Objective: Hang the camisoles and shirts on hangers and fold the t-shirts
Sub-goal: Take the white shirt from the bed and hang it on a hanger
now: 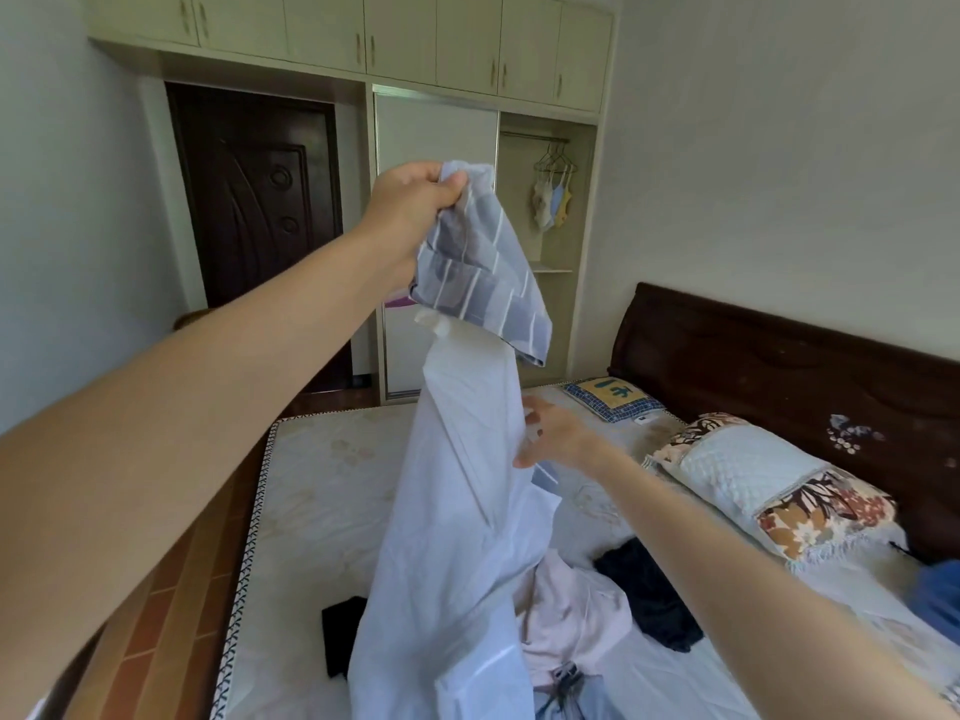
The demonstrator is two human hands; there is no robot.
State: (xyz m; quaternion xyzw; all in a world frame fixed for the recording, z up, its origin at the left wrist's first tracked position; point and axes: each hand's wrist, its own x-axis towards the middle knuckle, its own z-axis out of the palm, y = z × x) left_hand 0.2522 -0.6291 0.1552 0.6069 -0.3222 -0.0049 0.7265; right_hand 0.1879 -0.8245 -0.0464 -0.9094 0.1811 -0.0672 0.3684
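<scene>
Above the bed (332,459), from the head view, the left hand (410,210) is up high with fingers and thumb curled tight round a bunched corner of a pale blue shirt (457,511), its grey striped panel (478,272) flopping over beside the wrist. That shirt hangs in one long drape right down to the mattress, its lower end pooling by a pink garment (571,610). Lower down, the right hand (556,433) reaches in with fingers spread and relaxed, fingertips just at the fabric's edge; whether they actually touch it, I cannot tell. Nothing is pinched there yet. More clothes wait on the bed: a dark one (649,589) near the pillow (769,480), a black folded piece (343,636) at the left, something blue (935,600) at the far right. Over in the open wardrobe (545,241), small camisoles (553,200) already hang from the rail on hangers. This looks like the sorting-out step, shaking the shirt open. Next, the right hand likely needs to catch the other shoulder or collar, so the garment spreads flat and a hanger can go in.
</scene>
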